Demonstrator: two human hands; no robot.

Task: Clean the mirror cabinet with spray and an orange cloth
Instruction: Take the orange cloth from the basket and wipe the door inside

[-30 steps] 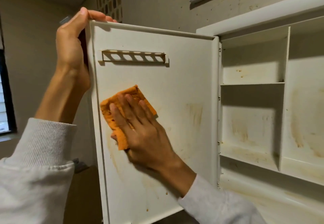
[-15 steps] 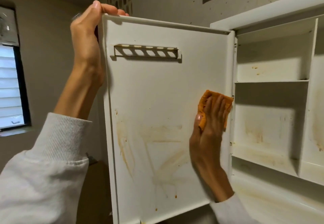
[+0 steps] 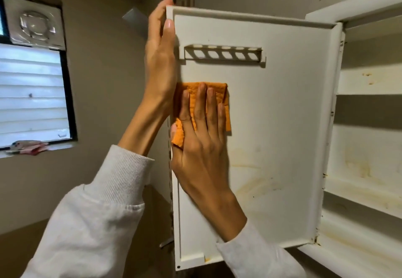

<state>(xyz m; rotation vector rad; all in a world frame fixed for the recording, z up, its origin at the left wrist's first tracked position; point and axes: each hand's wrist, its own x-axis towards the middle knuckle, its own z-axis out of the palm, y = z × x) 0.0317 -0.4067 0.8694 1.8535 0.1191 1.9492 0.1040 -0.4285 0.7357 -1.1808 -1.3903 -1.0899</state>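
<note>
1. Now right hand (image 3: 200,147) lies flat, pressing orange cloth (image 3: 219,95) on door (image 3: 282,125), centre frame.
2. Left hand (image 3: 161,60) grips door's left edge.
3. Stains (image 3: 256,182) lie lower right of cloth; right hand nearer.

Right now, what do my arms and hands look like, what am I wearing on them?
Both hands are bare: left hand, right hand. Each arm wears a loose white sweatshirt sleeve with a ribbed cuff, pushed partway up the forearm. No rings, watch or gloves show.

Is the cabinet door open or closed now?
Open: the cabinet door is swung out, showing its inner face and the shelves behind.
</note>
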